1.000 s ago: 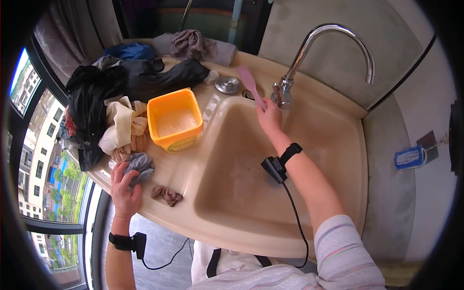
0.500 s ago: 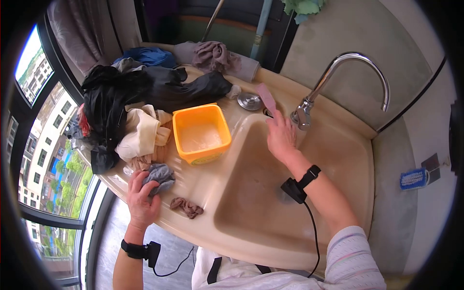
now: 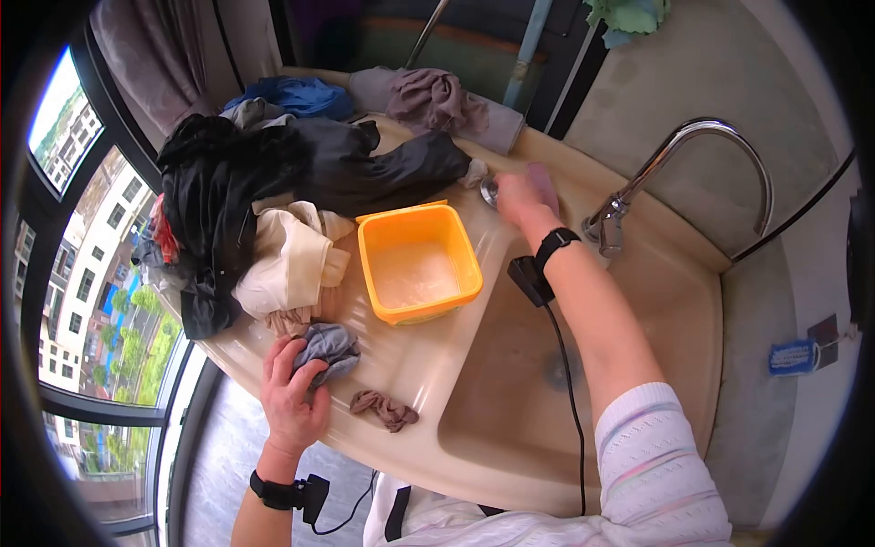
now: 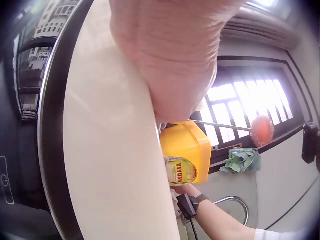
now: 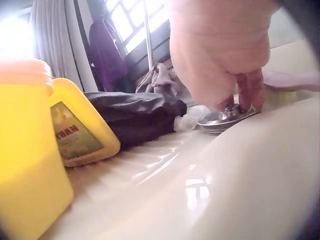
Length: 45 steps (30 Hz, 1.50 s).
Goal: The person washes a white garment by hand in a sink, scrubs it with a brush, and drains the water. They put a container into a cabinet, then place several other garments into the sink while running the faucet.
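Note:
My left hand (image 3: 293, 401) holds a crumpled grey cloth (image 3: 334, 350) on the sink's left ledge, fingers bent over it. In the left wrist view that hand (image 4: 170, 60) fills the top and hides the cloth. At the back of the sink, my right hand (image 3: 524, 202) pinches a round metal sink strainer (image 5: 217, 121) from above by its middle, the strainer low over the ledge. Just behind this hand is a flat pink handled tool (image 3: 543, 185), partly hidden by it. A small brown cloth (image 3: 386, 410) lies right of my left hand.
A yellow square tub (image 3: 421, 314) stands on the ledge between my hands. Dark clothes (image 3: 237, 173) and a cream garment (image 3: 283, 260) are heaped at left. The chrome faucet (image 3: 711, 128) arches over the basin (image 3: 583, 365) at right. A blue brush (image 3: 793, 357) hangs on the wall.
My right hand has let go of the pink tool, moved left and taken hold of the strainer. My left hand has stayed at the grey cloth. The head view has shifted left.

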### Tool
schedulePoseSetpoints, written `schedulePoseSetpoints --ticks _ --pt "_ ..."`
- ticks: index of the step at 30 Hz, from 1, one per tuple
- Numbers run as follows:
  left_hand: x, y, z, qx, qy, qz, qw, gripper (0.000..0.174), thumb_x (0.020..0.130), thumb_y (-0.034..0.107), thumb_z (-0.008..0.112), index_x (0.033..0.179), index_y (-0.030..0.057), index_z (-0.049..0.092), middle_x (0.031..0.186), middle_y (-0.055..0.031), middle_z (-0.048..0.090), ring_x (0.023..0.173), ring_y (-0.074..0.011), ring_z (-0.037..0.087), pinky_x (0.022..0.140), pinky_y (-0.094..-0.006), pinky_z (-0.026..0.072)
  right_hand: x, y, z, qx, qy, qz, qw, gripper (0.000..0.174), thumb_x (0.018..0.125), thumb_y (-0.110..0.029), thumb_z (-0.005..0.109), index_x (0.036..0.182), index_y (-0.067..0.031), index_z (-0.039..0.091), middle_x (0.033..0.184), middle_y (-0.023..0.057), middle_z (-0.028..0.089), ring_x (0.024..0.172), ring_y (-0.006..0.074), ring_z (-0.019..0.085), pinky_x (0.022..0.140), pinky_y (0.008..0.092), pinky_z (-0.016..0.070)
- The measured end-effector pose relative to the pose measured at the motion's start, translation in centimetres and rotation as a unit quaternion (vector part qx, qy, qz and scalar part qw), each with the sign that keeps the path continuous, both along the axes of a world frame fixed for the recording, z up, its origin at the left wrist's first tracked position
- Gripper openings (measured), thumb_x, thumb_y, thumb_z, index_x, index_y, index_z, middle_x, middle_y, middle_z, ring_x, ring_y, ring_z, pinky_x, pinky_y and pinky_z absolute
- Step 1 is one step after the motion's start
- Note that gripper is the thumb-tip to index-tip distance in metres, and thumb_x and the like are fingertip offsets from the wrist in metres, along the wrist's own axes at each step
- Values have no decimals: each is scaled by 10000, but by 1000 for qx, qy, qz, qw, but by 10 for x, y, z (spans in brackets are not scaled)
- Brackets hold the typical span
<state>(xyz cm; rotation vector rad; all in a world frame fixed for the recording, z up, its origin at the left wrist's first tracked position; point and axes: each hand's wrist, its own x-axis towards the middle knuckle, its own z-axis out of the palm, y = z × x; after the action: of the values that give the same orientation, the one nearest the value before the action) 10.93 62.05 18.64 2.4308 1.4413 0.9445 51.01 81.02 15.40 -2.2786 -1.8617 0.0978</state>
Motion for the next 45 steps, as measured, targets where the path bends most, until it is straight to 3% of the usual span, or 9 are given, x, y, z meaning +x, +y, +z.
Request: schedulePoseSetpoints --ticks 5,10,12,16,22,31,37,41,45 --pt "0 -1 -2 -23 -19 -1 1000 284 555 -22 538 823 55 590 1105 -157 525 1115 -398 442 931 -441 376 -8 -2 28 -90 -30 7 995 239 790 -131 539 987 -39 641 1035 179 611 978 314 583 853 382 458" --pt "1 -1 -4 -14 -25 3 1000 285 561 -32 528 828 49 587 1109 -162 525 1115 -396 448 941 -431 372 -9 -8 29 -42 19 12 999 215 693 -185 617 845 -43 673 926 178 638 894 322 605 791 380 477" --pt "0 0 -5 -3 -8 3 1000 290 562 -26 533 835 53 592 1105 -165 522 1109 -397 451 933 -430 380 -18 -24 46 18 37 17 999 239 645 -259 651 825 -102 671 817 115 656 768 270 628 687 340 493" --pt "-2 -2 -9 2 9 -2 1000 297 577 -26 529 859 42 593 1125 -167 517 1129 -386 439 952 -421 363 -2 -29 36 116 102 71 985 259 634 -211 653 836 -50 643 777 113 651 711 224 623 667 314 492" --pt "-1 -5 -12 -9 6 2 1000 296 605 -37 516 882 35 591 1165 -144 511 1160 -341 426 983 -390 327 18 -110 66 60 280 135 949 272 641 -195 658 836 -8 621 763 65 643 684 151 608 626 285 499" --pt "-4 -4 -18 -11 7 -9 1000 294 623 -51 517 897 29 587 1179 -135 509 1164 -331 423 996 -387 305 95 -256 48 -50 370 -15 928 205 728 -82 617 909 1 569 790 12 587 714 69 554 612 227 463" --pt "0 -5 -18 -9 21 8 1000 285 626 -34 517 895 29 584 1181 -131 507 1173 -332 413 1000 -388 300 111 -277 35 -17 403 -78 912 209 690 -98 639 868 2 596 738 40 603 688 110 570 621 252 477" --pt "0 -5 -17 2 28 13 1000 289 615 -30 505 888 26 583 1180 -137 504 1170 -336 412 1001 -389 298 58 -228 27 5 403 75 912 211 658 -156 657 812 -19 611 738 57 621 677 139 583 629 282 482" --pt "0 -4 -18 -4 23 18 1000 299 599 -32 503 880 27 586 1174 -153 498 1155 -352 417 999 -394 300 -4 -158 44 37 253 121 959 227 647 -203 627 810 -45 622 797 128 634 751 258 609 697 352 485"
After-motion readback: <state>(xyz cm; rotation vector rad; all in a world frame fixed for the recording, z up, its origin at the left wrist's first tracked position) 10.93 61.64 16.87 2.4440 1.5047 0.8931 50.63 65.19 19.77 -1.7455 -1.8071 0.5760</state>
